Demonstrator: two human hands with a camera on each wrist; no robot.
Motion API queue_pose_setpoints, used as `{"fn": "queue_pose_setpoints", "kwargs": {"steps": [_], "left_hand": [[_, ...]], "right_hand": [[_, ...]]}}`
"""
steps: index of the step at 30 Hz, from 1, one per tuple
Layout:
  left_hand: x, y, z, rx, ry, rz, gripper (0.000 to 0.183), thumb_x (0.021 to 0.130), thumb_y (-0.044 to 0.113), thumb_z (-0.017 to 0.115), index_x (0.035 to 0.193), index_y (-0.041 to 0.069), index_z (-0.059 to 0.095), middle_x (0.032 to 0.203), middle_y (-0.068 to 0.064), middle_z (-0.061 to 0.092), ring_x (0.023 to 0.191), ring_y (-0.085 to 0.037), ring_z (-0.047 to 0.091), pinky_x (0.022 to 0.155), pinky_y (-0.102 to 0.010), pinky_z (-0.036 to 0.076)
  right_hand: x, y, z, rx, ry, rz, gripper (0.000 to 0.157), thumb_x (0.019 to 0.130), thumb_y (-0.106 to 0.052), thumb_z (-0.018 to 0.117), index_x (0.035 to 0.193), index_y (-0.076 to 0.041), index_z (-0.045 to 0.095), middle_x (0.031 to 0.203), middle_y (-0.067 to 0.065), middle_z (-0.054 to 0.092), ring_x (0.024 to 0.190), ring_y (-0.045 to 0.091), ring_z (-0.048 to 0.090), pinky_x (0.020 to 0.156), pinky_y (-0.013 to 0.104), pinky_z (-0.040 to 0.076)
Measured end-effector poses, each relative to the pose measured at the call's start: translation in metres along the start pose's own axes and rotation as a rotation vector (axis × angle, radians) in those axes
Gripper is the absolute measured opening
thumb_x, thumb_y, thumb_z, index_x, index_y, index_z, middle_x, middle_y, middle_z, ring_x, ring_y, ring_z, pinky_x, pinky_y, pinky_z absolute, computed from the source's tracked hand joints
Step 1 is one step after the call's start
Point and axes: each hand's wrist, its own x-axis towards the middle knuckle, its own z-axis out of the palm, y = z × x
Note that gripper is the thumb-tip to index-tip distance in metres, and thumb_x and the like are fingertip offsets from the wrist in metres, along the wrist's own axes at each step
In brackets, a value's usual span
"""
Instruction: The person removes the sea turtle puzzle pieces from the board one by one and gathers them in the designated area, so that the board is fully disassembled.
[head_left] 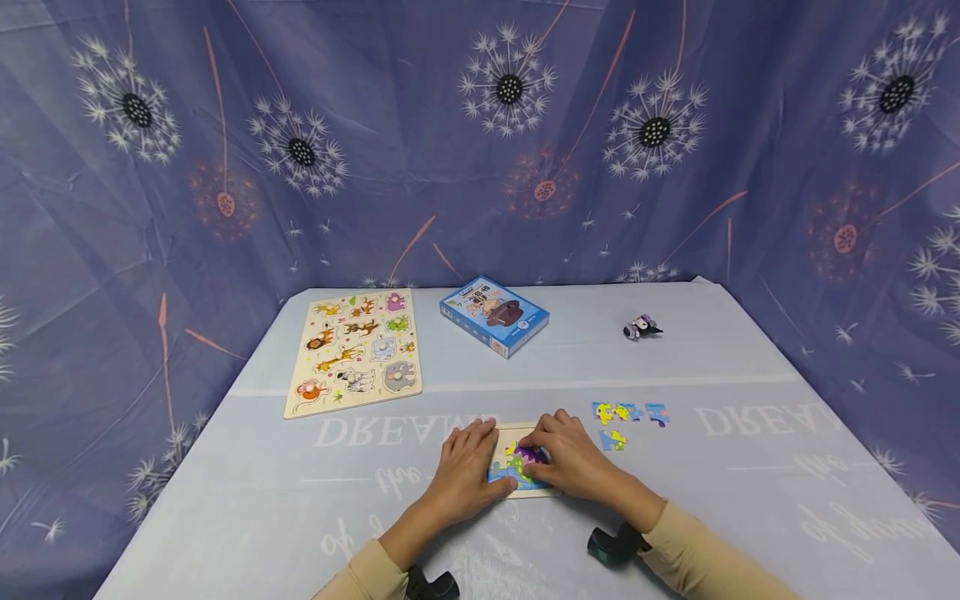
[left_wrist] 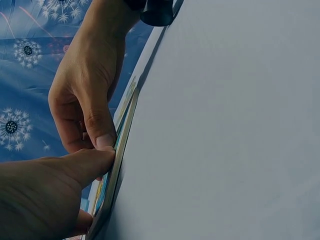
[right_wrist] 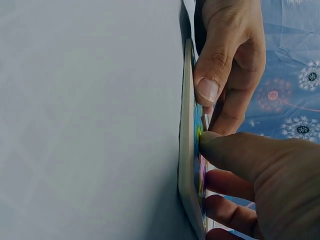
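Observation:
A small jigsaw puzzle tray (head_left: 534,493) with a pale wooden rim lies at the front middle of the table, partly filled with colourful pieces. My left hand (head_left: 467,472) rests over its left side, fingers stretched along that edge and thumb pressing near the lower rim. Over the tray's right side, my right hand (head_left: 573,454) holds a purple puzzle piece (head_left: 534,455) between thumb and fingertips, low against the other pieces. In the right wrist view, the right thumb (right_wrist: 220,145) touches the picture surface; the hand hides part of the tray.
Several loose puzzle pieces (head_left: 617,412) lie right of the tray. Behind stand a blue box (head_left: 495,315) and, at left, a wooden animal peg board (head_left: 354,350). A small dark toy figure (head_left: 642,327) lies at the back right. A patterned cloth (head_left: 420,125) hangs behind the table.

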Motion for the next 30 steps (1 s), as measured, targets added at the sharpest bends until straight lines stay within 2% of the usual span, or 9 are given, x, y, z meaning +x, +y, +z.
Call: {"fn": "queue_pose_setpoints", "kwargs": {"steps": [16,30], "left_hand": [[-0.0005,0.0005,-0.0002,0.015,0.007,0.007,0.071,0.082,0.044,0.066,0.133,-0.002,0.049,0.145,-0.015,0.042,0.136,-0.034,0.035,0.109,-0.056,0.025],[-0.0008,0.0,0.0005,0.012,0.016,0.014,0.071,0.082,0.044,0.066,0.133,-0.002,0.049,0.145,-0.015,0.043,0.136,-0.034,0.035,0.109,-0.057,0.025]], "right_hand": [[0.0,-0.0011,-0.0017,0.016,0.01,-0.013,0.031,0.074,-0.031,0.078,0.1,-0.019,0.067,0.094,-0.004,0.057,0.087,0.01,0.04,0.077,0.03,0.032],[0.0001,-0.0022,0.0007,0.018,0.064,-0.042,0.032,0.071,-0.026,0.079,0.099,-0.017,0.065,0.082,-0.009,0.058,0.084,0.007,0.039,0.077,0.03,0.032]]}}
